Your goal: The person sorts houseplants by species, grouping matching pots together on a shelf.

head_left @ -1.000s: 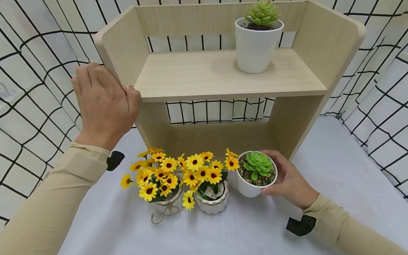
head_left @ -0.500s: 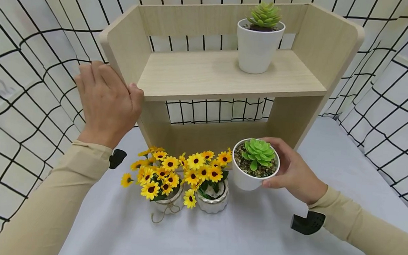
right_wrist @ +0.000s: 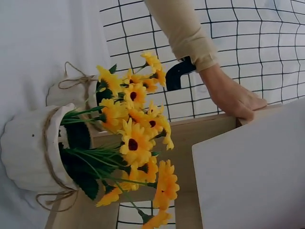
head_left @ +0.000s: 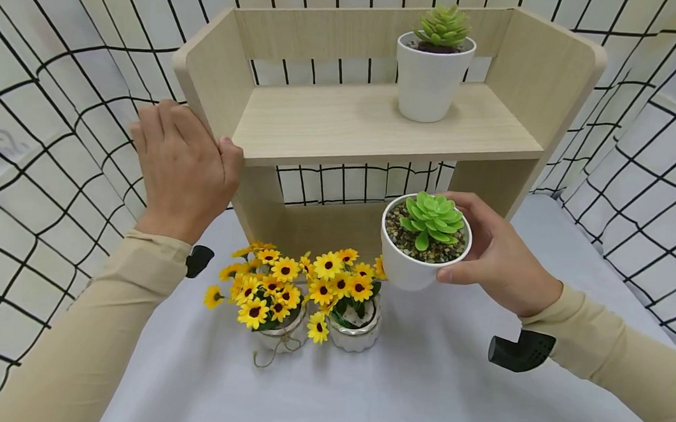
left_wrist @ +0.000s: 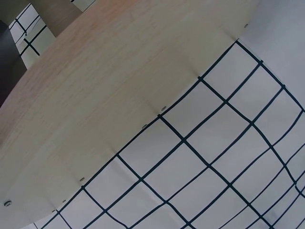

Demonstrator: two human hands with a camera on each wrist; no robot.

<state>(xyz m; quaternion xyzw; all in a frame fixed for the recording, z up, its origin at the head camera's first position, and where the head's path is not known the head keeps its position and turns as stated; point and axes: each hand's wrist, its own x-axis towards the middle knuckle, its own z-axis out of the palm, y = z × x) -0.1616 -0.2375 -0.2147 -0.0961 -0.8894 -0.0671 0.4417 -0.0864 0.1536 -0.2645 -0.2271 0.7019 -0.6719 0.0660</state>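
My right hand (head_left: 502,258) grips a white pot (head_left: 412,272) by its right side, thumb in front and fingers behind. A green succulent (head_left: 432,217) grows from pebbles in it. The pot hangs tilted toward me in front of the shelf's lower compartment; its plain white side (right_wrist: 252,167) fills the lower right of the right wrist view. My left hand (head_left: 185,171) grips the left side panel of the pale wooden shelf (head_left: 371,120), thumb at its front edge. That panel (left_wrist: 114,86) crosses the left wrist view, where the hand itself stays out of sight.
Another potted succulent (head_left: 431,75) stands on the upper shelf board, right of centre. Two white pots of yellow flowers, a left one (head_left: 282,339) and a right one (head_left: 355,330), stand on the white cloth (head_left: 328,402) before the shelf. Black wire mesh (head_left: 48,157) surrounds everything.
My right hand has lifted the potted succulent upward, from beside the right flower pot to above the height of its blossoms. The left hand keeps its grip on the shelf panel.
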